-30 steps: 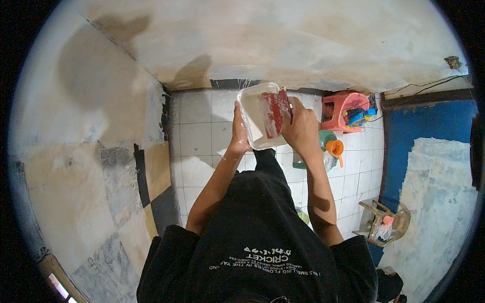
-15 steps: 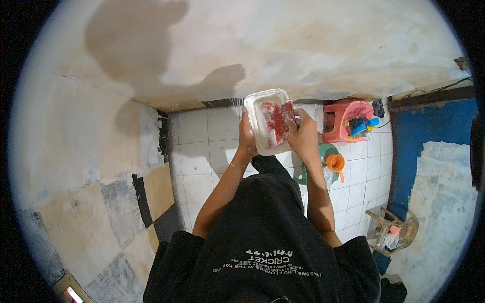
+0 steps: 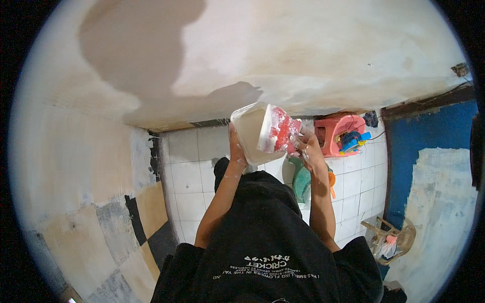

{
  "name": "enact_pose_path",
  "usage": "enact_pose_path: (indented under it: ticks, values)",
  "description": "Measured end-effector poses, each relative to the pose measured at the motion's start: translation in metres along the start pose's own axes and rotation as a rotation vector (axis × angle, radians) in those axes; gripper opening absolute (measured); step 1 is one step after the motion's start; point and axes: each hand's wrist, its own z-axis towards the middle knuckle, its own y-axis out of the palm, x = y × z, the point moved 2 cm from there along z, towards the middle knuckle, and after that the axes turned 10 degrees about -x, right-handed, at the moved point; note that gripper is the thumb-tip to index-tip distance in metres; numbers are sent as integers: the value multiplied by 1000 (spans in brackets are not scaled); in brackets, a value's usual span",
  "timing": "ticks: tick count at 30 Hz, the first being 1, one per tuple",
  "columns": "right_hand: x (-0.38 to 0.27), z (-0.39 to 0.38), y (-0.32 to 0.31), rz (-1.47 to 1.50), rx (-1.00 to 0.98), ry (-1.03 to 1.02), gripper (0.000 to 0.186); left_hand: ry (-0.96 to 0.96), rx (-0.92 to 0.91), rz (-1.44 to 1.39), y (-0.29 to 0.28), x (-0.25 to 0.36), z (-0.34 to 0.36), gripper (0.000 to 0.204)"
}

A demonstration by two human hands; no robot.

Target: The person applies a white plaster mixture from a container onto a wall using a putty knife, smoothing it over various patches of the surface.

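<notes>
A pale, stained wall (image 3: 313, 55) fills the upper part of the view, with a large darker damp-looking patch (image 3: 136, 45) at its upper left; below it runs a floor of white tiles (image 3: 187, 177), and to the left a patchwork of beige, grey and black panels (image 3: 136, 217). On the right stand a blue painted wall (image 3: 434, 131), a pink plastic stool (image 3: 336, 134) with a blue toy on it, a green vessel (image 3: 303, 182) with an orange piece beside it, and a small wicker basket (image 3: 391, 240). Both arms rise from a black shirt (image 3: 262, 237). The left hand (image 3: 236, 151) grips the left side of a white plastic tub (image 3: 257, 131), which is tipped on its side just before the wall; the right hand (image 3: 308, 149) clasps its mouth end, where red material shows, possibly behind a clear film, though the view is too small to be sure. Compared with half a second ago, the tub has turned from facing the camera to lying sideways, and the wall looms closer.
</notes>
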Motion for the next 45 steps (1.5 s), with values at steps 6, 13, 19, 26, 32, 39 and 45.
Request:
enact_pose_path:
  ticks: [6,13,19,26,32,39,45]
  values:
    - [14,5,9,299,133,-98,34,94,-14,97,-18,13,3,72]
    - [24,101,-33,454,253,-309,21,140,48,91,-58,42,-20,68]
    - [-29,212,-145,-338,167,-426,23,136,160,128,-53,28,-15,60]
    - [-155,110,-25,413,229,-324,28,191,261,152,-66,29,-41,59]
    - [-49,137,-85,277,265,-60,26,300,262,229,-64,34,-50,57]
    - [-51,220,-104,409,204,-152,25,294,304,94,-87,41,-72,63]
    - [-156,123,-42,-134,193,-254,26,321,236,72,-68,44,-93,47]
